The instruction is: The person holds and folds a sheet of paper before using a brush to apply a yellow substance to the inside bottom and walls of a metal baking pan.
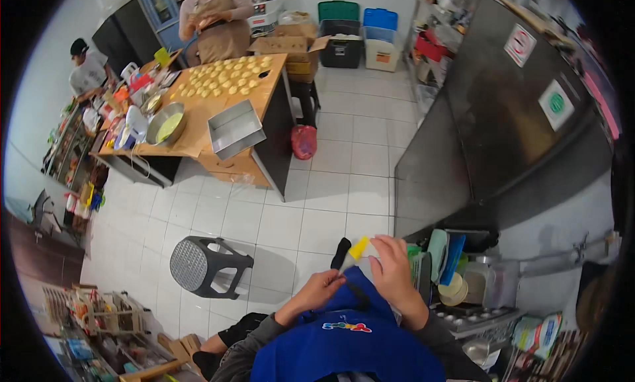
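Note:
My left hand (pixel 322 288) grips the pale handle of a small utensil with a yellow head (pixel 357 249), perhaps a silicone brush or spatula. The head points up and to the right, in front of my blue apron (pixel 347 352). Close beside the yellow head is my right hand (pixel 394 272), its thumb and fingers apart. Whether its fingertips touch the head is hard to tell.
A grey plastic stool (pixel 191 267) stands on the tiled floor. Ahead, a wooden table (pixel 196 146) bears dough pieces (pixel 223 77), a metal pan (pixel 236 126) and a bowl (pixel 180 126). A dark refrigerator (pixel 501 109) stands right. Two people are beyond the table.

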`<control>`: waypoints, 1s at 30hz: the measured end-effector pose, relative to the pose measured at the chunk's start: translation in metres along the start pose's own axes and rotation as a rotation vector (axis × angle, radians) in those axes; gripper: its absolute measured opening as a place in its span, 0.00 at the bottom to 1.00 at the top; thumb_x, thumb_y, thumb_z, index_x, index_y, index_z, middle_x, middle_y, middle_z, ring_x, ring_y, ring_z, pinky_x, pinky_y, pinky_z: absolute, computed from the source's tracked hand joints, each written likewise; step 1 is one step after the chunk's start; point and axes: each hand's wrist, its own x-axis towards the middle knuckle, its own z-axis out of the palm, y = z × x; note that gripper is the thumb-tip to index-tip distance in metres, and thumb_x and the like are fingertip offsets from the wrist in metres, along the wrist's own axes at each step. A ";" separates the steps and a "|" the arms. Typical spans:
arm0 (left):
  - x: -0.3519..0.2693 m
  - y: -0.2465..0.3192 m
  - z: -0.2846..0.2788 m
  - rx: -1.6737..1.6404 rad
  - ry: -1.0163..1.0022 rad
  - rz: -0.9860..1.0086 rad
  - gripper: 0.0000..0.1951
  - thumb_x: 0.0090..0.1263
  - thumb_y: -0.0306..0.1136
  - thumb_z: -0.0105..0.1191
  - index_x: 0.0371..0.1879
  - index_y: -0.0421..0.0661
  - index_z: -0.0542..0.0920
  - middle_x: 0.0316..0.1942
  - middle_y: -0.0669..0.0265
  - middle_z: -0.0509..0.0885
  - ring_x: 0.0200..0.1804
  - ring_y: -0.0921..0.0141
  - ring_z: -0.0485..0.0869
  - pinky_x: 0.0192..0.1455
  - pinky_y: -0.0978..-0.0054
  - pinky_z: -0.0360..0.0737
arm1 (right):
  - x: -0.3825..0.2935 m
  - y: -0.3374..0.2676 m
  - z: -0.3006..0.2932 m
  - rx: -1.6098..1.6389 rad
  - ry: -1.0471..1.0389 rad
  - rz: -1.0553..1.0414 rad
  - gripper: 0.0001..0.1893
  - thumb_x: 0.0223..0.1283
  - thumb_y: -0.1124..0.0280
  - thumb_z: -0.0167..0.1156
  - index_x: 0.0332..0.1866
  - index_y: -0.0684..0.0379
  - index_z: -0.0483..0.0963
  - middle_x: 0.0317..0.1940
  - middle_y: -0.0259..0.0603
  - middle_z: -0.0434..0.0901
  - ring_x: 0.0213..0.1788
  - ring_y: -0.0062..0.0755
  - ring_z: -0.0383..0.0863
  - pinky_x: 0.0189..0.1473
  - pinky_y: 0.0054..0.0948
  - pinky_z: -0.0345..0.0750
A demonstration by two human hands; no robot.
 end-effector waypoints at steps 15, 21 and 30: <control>0.223 0.023 -0.145 -1.036 0.280 -0.173 0.16 0.68 0.46 0.44 0.38 0.43 0.73 0.32 0.65 0.75 0.33 0.69 0.77 0.34 0.73 0.75 | 0.190 0.158 0.088 0.205 -0.426 0.074 0.09 0.53 0.70 0.51 0.37 0.63 0.72 0.28 0.49 0.77 0.35 0.48 0.77 0.38 0.42 0.70; 0.278 -0.051 -0.274 -1.472 1.136 -0.286 0.56 0.44 0.66 0.58 0.67 0.54 0.40 0.67 0.55 0.41 0.68 0.51 0.47 0.59 0.36 0.53 | 0.220 0.231 0.077 0.390 -0.261 0.451 0.12 0.61 0.65 0.50 0.33 0.65 0.70 0.20 0.53 0.74 0.25 0.50 0.76 0.28 0.37 0.71; 0.349 -0.105 -0.385 -1.332 1.197 -0.257 0.41 0.56 0.57 0.43 0.68 0.52 0.48 0.70 0.61 0.43 0.68 0.50 0.41 0.59 0.33 0.43 | 0.364 0.321 0.068 0.590 -0.036 0.655 0.14 0.63 0.63 0.51 0.37 0.66 0.72 0.18 0.31 0.72 0.21 0.15 0.69 0.25 0.18 0.68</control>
